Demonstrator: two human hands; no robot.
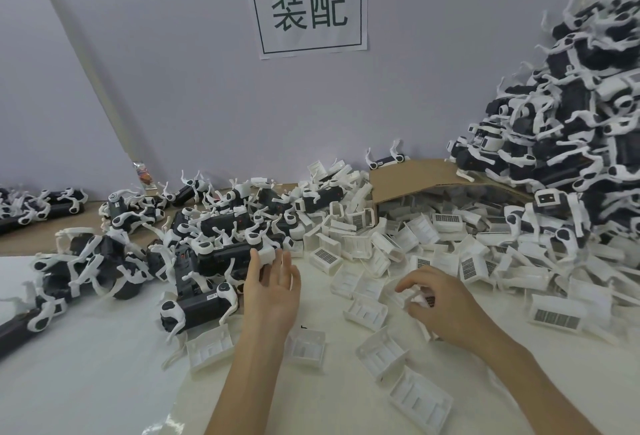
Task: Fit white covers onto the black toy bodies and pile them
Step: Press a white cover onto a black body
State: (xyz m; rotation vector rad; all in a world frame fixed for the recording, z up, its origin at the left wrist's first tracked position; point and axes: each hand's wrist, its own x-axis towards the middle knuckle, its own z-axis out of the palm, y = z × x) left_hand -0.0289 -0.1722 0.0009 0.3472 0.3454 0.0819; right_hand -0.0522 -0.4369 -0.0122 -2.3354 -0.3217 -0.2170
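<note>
Two hands are at work here, and it looks like the pick-up step, before any fitting happens. The left hand (273, 292) is open, fingers spread and fairly straight, right up against the white end of a black body (225, 254) at the near edge of the loose bodies (207, 227) on the left of the bench (86, 365). It isn't gripping anything yet. The right hand (440, 306) has its fingers curled down round a cover (420, 298), one of the loose covers (381, 247) spilling out of the tipped cardboard box (415, 178). I'd call it a pinch, though the fingers hide most of the part, so how firm it is I can't say. The finished pile (571, 123) is stacked high on the far right against the wall. My guess at what's next: the left hand closes on that body and pulls it clear of its neighbours, since the white legs look tangled with each other. Then the two hands need to meet in the middle with the cover turned hollow side toward the body. Which way round this cover faces is hard to tell, so it may need a flip first. Once it's seated, it goes right, onto the pile.
</note>
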